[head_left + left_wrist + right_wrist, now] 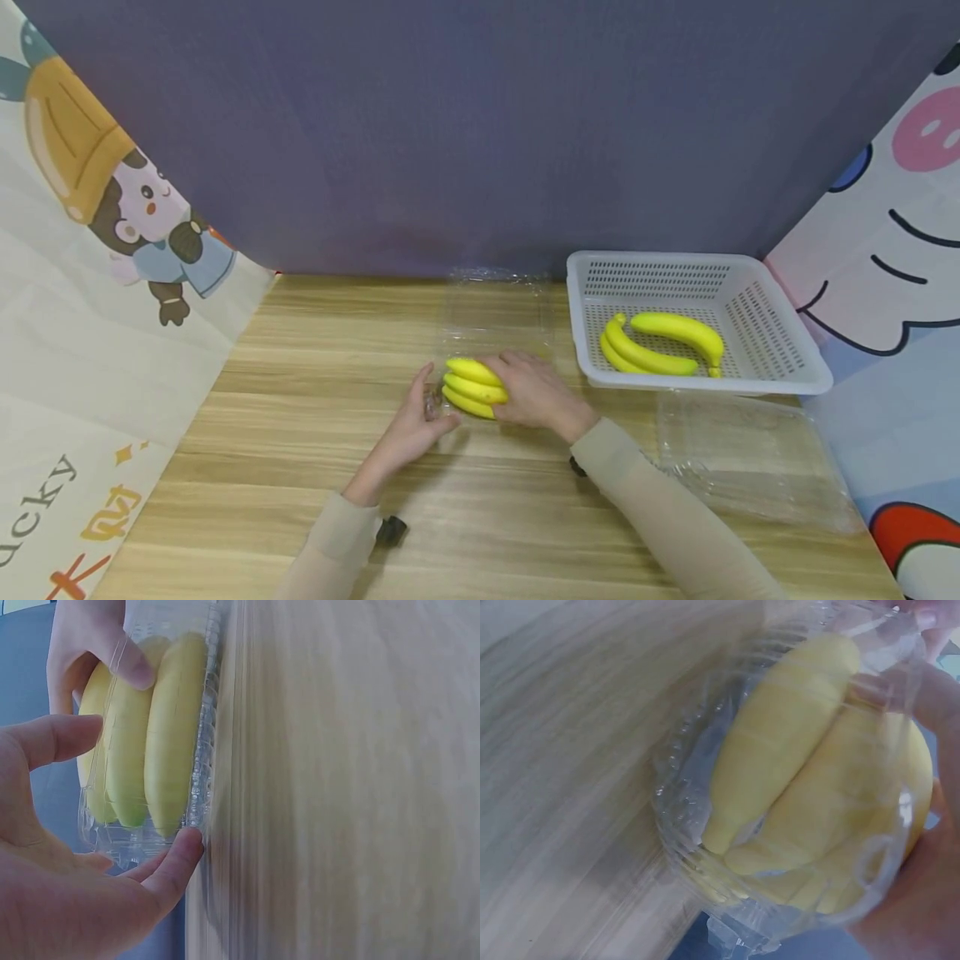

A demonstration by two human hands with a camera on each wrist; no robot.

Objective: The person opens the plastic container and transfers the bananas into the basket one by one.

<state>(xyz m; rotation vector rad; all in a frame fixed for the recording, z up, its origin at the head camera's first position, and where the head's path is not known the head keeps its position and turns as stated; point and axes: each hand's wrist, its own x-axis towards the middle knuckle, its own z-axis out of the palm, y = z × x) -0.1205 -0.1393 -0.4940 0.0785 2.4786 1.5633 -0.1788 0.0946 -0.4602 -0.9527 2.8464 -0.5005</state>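
A bunch of yellow bananas (468, 389) sits within a hinged clear plastic box (431, 402), whose lid (495, 308) lies folded back toward the rear wall. My right hand (536, 392) grips the bunch from its right side; its thumb presses on the bananas (176, 735) in the left wrist view. At the box's left end, my left hand (411, 423) spreads thumb and fingers, a fingertip (187, 844) touching the lower corner. The right wrist view shows the bananas (780, 735) through the clear wall, with part of the right hand hidden behind them.
A white perforated basket (780, 333) holding more bananas (652, 358) stands at the back right. In front of it lie clear plastic boxes (750, 450), perhaps stacked. A dark wall (480, 133) bounds the wooden table (300, 375) behind, with printed cloths at both sides.
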